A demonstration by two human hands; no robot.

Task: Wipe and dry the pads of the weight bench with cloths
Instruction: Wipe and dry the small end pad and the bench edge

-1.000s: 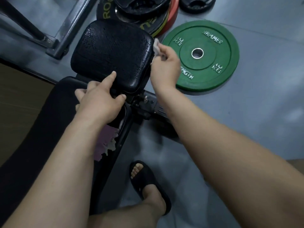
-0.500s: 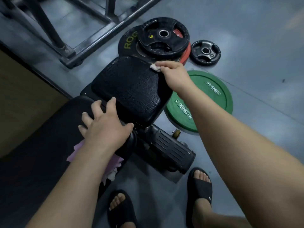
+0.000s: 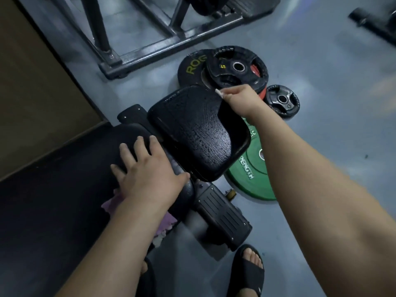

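A smooth grey floor (image 3: pixel 321 61) shows a dull sheen in dim light. A dark steel rack frame (image 3: pixel 171 41) stands at the top, and a flat brown panel (image 3: pixel 42 93) fills the left. On the floor lie a green rubber bumper plate (image 3: pixel 252 179), a stack of black weight plates (image 3: pixel 235 67) and, just beside the stack, a small black iron plate (image 3: pixel 281 99).

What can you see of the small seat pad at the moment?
The seat pad is black, with rounded corners and a cracked, vinyl-looking cover that glistens with wet droplets. It sits tilted at the bench's end, just beyond the long pad, partly hiding a green plate on the floor. The right hand holds a small white cloth at its far corner.
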